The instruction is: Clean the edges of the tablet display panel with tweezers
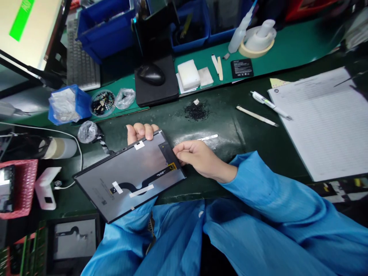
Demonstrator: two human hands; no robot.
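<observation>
A tablet-sized display panel (126,168) is held tilted in front of me, its silvery back facing up. A black flex cable (140,188) runs across that back, with white tape strips on and near it. My left hand (141,132) is closed around the panel from beneath, its fingertips curled over the far edge; the palm is hidden. My right hand (201,159) pinches at the panel's right edge with thumb and forefinger. Anything thin between those fingertips is too small to make out. Just beyond my right hand, a thin metal strip (208,137) lies on the dark green bench.
Black shreds (197,111) lie in a pile past the panel. On the right are a pen (270,104), a pale stick (257,116) and lined paper (322,126). A mouse (151,73) and blue bins (107,28) stand behind. At left are a bottle (64,148) and a pink tray (24,188).
</observation>
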